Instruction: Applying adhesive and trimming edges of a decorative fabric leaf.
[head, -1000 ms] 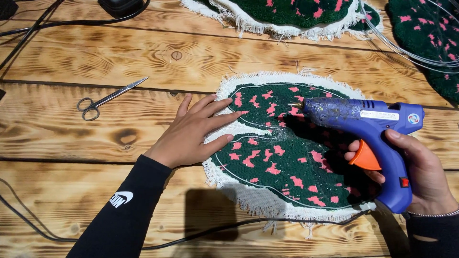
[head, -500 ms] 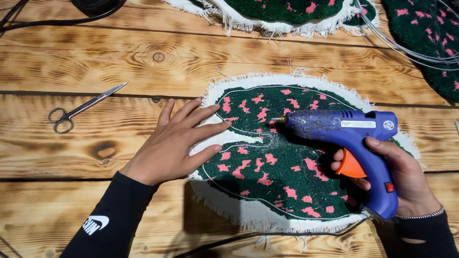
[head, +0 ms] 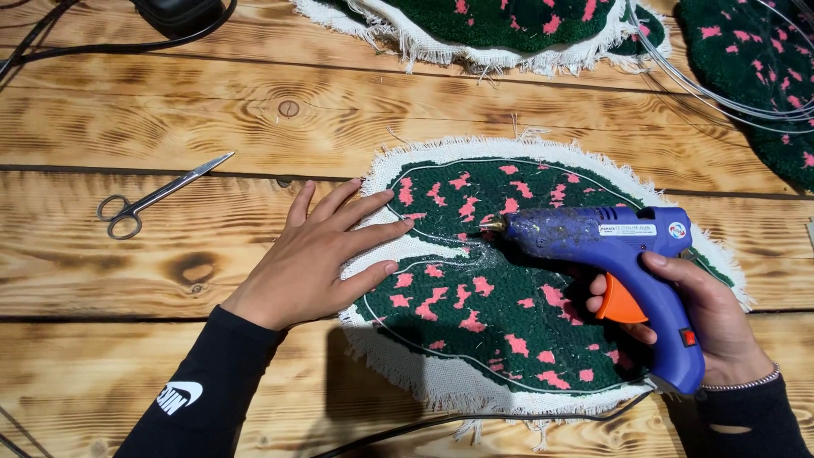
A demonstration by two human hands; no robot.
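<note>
- A tufted fabric piece with dark green pile, pink flecks and a frayed white woven border [head: 475,297] lies flat on the scorched, strongly grained wooden plank worktop [head: 170,110], near the middle of it and close to the person.
- The left hand [head: 326,254] lies open and flat, fingers spread, pressing the piece's left edge; it grips nothing.
- The right hand [head: 699,318] is closed around the handle of a blue plastic glue gun with an orange trigger [head: 610,250], a finger on the trigger; the metal nozzle points left and touches the pile by a white notch.
- One pair of steel scissors [head: 157,203] lies well to the left.
- Two more green-and-pink pieces sit at the top edge [head: 509,21] and the right corner [head: 755,76].
</note>
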